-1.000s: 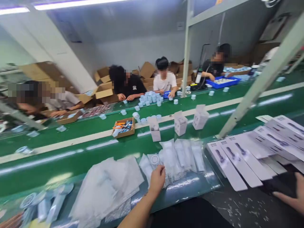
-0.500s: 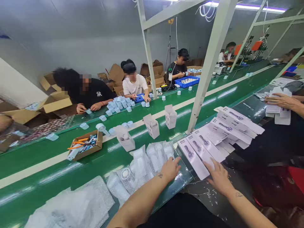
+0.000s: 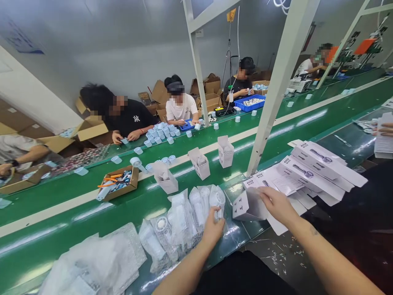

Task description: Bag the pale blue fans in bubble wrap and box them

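My left hand (image 3: 214,228) is closed on a clear plastic bag (image 3: 217,199) with a white part inside, at the right end of a row of such bags (image 3: 181,219) on the green bench. My right hand (image 3: 276,203) grips a white flat carton (image 3: 247,206) that is lifted and partly folded open. Just right of it lies a fanned stack of flat white cartons (image 3: 310,172) printed with a product picture.
Three open white boxes (image 3: 199,163) stand on the green conveyor belt (image 3: 92,192), with a cardboard tray of tools (image 3: 118,183) to their left. A pile of bubble bags (image 3: 98,262) lies at the lower left. A white frame post (image 3: 276,90) rises ahead. Several people work opposite; another person's hand (image 3: 382,129) is at the right.
My right hand has taken one flat carton off the stack and raised it. My left hand has closed on the rightmost bag. The view has swung right, then settled.
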Tool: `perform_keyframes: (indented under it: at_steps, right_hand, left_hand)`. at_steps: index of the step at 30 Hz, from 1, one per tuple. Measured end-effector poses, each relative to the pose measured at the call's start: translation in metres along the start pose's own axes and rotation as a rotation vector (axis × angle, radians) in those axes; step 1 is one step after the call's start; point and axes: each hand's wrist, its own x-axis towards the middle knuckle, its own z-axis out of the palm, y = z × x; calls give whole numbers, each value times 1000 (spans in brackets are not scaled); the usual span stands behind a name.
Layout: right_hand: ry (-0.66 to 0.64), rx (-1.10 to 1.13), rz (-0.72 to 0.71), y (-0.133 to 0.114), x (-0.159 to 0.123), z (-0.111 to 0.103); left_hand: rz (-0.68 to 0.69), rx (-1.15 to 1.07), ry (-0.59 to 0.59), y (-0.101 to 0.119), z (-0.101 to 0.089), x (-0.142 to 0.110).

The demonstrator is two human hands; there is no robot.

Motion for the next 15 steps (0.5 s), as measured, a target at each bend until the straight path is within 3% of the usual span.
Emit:
perform_keyframes:
  at_steps: [3,6,8,10,13,15]
  right_hand:
    - [-195,57,22,-11,31,13]
    - [-255,144,23,-16,38,39]
    - [-265,231,66,-14,36,51]
    - [-287,328,117,-10,31,55]
    - [-332,453,174,-8,23,46]
    - [-368,485,166,-13,18,40]
  left_hand:
    - [108,-336,30,22,-43,-27]
    - [243,-308,-70,51,-73,-50]
    - [306,-165,-155,66,-76,-57]
    - [382,43,-138,77,-69,-57]
    - [557,559,-59,92,-53,-56]
    - [631,933,-107,109,-43,-58]
